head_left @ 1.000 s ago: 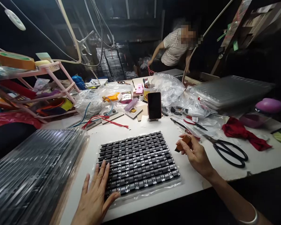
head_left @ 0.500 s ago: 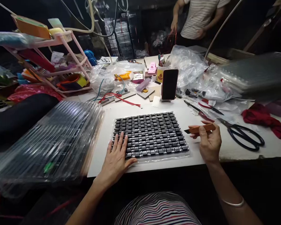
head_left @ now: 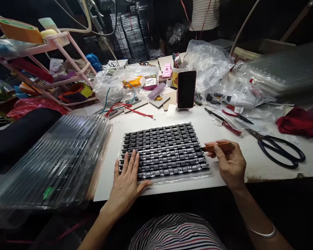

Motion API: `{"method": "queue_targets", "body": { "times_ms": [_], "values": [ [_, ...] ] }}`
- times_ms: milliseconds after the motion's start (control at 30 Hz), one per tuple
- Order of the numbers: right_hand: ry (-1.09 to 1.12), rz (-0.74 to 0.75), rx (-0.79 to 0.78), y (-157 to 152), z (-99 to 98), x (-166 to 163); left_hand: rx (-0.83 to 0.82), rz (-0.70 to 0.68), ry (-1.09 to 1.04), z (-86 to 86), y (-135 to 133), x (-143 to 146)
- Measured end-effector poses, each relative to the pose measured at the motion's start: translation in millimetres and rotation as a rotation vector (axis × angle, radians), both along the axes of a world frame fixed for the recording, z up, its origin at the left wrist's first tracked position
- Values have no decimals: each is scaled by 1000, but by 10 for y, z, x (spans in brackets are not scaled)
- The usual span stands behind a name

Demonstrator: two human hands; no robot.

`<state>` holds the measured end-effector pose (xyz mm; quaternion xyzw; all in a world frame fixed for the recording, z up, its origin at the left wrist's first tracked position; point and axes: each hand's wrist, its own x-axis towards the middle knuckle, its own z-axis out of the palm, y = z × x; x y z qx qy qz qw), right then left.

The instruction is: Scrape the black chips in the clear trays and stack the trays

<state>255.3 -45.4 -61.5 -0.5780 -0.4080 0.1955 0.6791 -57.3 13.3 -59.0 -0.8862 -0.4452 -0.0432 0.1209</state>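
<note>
Now left hand (head_left: 125,185) flat on knobbly, rectangular panel (head_left: 164,150).

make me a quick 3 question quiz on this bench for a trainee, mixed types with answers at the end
1. Multiple choice: What is the left hand resting on?
a) the red cloth
b) the rows of black parts
c) the pink rack

2. True or false: The right hand is holding a brown tool.

3. Short answer: Which tool with large dark handle loops lies to the right of the right hand?

Key: 1. b; 2. True; 3. The scissors.
</note>
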Motion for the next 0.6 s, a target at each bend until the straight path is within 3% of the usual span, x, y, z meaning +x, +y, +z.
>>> {"method": "queue_targets", "body": {
  "times_ms": [600],
  "values": [
    [-50,68,-55,-25,1,-3,-41,-160,56,103,-166,532]
  ]
}}
